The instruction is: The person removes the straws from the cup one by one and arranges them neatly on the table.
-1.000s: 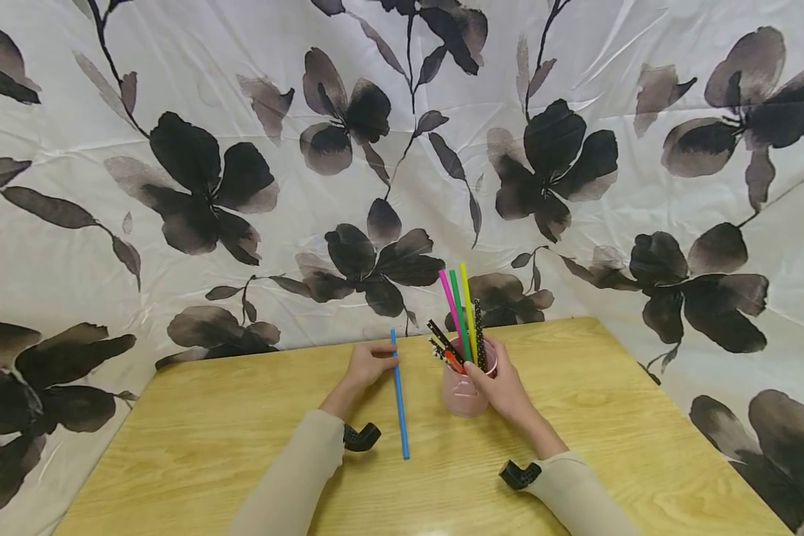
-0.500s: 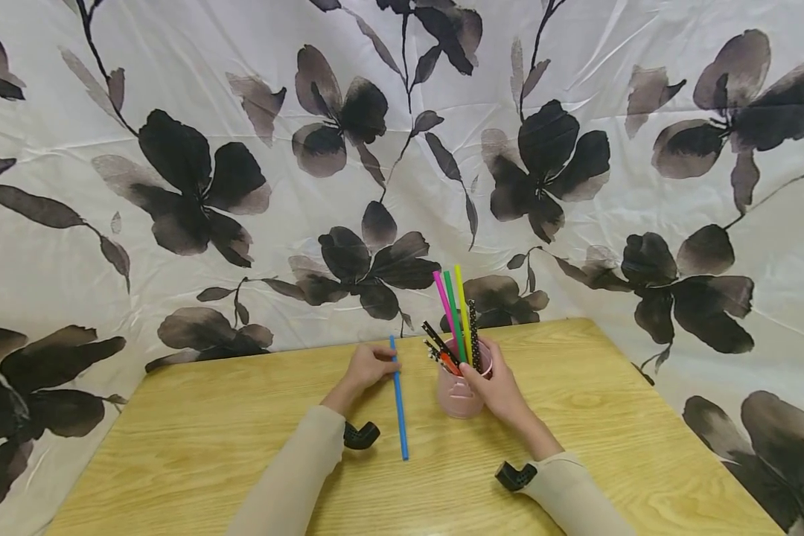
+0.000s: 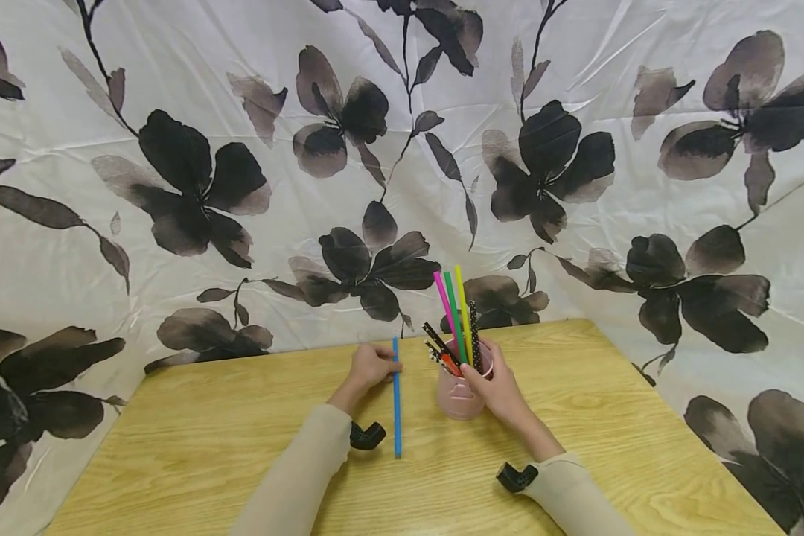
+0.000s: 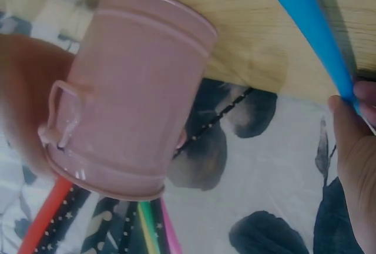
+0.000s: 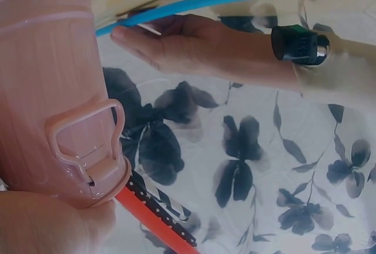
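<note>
My left hand (image 3: 370,365) pinches a blue straw (image 3: 397,417) near its far end, between thumb and fingers. The straw points lengthwise toward me, just over or on the wooden table; I cannot tell whether it touches. To its right stands a pink metal pot (image 3: 460,398) with small wire handles, one of them clear in the right wrist view (image 5: 88,130). My right hand (image 3: 502,387) grips the pot from its right side, thumb at the rim. Several straws lean out of it: magenta, green (image 3: 457,316), yellow, a red one (image 5: 155,224) and black patterned ones. Their lower ends are hidden inside.
The wooden table (image 3: 208,432) ends at the back against a white cloth (image 3: 241,74) printed with dark flowers. Bare wood lies left and right of the hands. A small black camera (image 3: 367,436) sits at each wrist.
The near end of the blue straw has swung a little left, so it lies straighter away from me. My left wrist has shifted slightly right. The right hand and pot keep their place.
</note>
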`<state>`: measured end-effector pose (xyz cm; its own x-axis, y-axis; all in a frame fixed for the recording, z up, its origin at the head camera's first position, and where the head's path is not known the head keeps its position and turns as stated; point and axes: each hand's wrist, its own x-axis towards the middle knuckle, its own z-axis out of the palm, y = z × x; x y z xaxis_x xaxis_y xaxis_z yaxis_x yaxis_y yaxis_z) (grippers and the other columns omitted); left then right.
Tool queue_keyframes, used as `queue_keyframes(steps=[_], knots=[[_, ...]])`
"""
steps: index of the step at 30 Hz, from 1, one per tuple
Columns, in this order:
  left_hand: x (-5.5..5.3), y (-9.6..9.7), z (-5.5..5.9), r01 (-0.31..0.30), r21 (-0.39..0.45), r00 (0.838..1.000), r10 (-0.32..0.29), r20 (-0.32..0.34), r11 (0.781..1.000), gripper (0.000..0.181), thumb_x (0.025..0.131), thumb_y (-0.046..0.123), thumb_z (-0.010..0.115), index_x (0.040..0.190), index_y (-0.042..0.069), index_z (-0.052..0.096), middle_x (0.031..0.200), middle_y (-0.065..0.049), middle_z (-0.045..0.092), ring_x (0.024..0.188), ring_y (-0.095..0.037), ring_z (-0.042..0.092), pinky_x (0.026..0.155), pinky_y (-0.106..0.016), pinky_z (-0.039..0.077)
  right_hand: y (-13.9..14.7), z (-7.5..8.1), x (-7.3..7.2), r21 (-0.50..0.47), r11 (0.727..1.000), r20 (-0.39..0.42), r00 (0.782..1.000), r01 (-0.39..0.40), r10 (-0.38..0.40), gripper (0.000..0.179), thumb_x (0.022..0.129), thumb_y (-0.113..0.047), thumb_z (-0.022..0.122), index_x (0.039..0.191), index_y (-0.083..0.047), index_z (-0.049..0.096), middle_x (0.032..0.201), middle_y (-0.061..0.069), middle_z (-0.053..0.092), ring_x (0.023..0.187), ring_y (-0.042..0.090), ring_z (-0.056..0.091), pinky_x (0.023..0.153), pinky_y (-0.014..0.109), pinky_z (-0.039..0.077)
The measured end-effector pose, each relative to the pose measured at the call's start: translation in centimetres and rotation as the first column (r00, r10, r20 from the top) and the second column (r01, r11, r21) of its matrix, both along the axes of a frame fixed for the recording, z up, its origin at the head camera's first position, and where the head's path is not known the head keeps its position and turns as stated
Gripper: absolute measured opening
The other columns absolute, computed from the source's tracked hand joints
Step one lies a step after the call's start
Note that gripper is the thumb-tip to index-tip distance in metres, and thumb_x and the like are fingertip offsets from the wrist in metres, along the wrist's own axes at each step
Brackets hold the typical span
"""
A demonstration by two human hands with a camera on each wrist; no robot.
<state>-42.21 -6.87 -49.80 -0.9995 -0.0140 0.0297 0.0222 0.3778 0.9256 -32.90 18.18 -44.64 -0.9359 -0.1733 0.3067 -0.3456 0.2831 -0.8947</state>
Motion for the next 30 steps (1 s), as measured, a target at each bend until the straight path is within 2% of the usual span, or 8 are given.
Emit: queue_keyframes(steps=[4, 12, 14, 21, 30], knots=[[0.3, 0.4, -0.1, -0.033, 0.005, 0.999, 0.033, -0.009, 0.999, 0.03, 0.067, 0.004, 0.074, 0.094, -0.005, 0.064, 0.072, -0.01, 0.061, 0.05, -0.019, 0.061, 0.047, -0.03, 0.052, 0.2, 0.1, 0.2, 0.01, 1.0, 0.001, 1.0, 0.001, -0.001, 0.063, 0.085, -0.03, 0.059, 0.135, -0.01, 0.026, 0.128, 0.017, 0.04, 0.112, 0.029, 0.044, 0.087, 0.043, 0.041], [1.0, 0.9, -0.2, -0.074, 0.009, 0.997, 0.074, 0.032, 0.997, 0.028, 0.068, 0.004, 0.073, 0.095, -0.003, 0.065, 0.076, -0.009, 0.061, 0.05, -0.014, 0.06, 0.047, -0.027, 0.051, 0.4, 0.1, 0.6, -0.042, 0.998, 0.002, 0.999, -0.044, 0.044, 0.061, 0.086, -0.025, 0.058, 0.135, -0.011, 0.026, 0.117, 0.021, 0.047, 0.085, 0.025, 0.054, 0.066, 0.032, 0.049], [1.2, 1.0, -0.3, -0.075, 0.0, 0.997, 0.075, 0.027, 0.997, 0.028, 0.069, 0.005, 0.073, 0.094, -0.002, 0.066, 0.076, -0.009, 0.061, 0.051, -0.014, 0.06, 0.047, -0.026, 0.051, 0.5, 0.1, 0.7, -0.04, 0.998, 0.002, 0.999, -0.047, 0.047, 0.061, 0.086, -0.025, 0.058, 0.135, -0.011, 0.026, 0.118, 0.02, 0.047, 0.085, 0.025, 0.054, 0.066, 0.031, 0.049], [1.7, 1.1, -0.6, -0.085, -0.034, 0.996, 0.085, -0.003, 0.996, 0.026, 0.069, 0.008, 0.073, 0.093, -0.001, 0.067, 0.076, -0.008, 0.059, 0.051, -0.014, 0.06, 0.046, -0.025, 0.051, 0.5, 0.1, 0.9, -0.036, 0.999, 0.011, 0.999, -0.04, 0.041, 0.063, 0.085, -0.028, 0.058, 0.135, -0.01, 0.025, 0.128, 0.016, 0.04, 0.107, 0.029, 0.046, 0.08, 0.037, 0.045], [2.3, 1.1, -0.6, -0.078, -0.047, 0.996, 0.076, -0.04, 0.996, 0.025, 0.071, 0.008, 0.072, 0.093, -0.001, 0.067, 0.075, -0.008, 0.06, 0.051, -0.015, 0.06, 0.045, -0.023, 0.05, 0.4, 0.0, 1.3, -0.034, 0.999, 0.009, 0.999, -0.034, 0.034, 0.063, 0.085, -0.03, 0.058, 0.135, -0.011, 0.025, 0.126, 0.018, 0.041, 0.103, 0.029, 0.049, 0.077, 0.034, 0.047]])
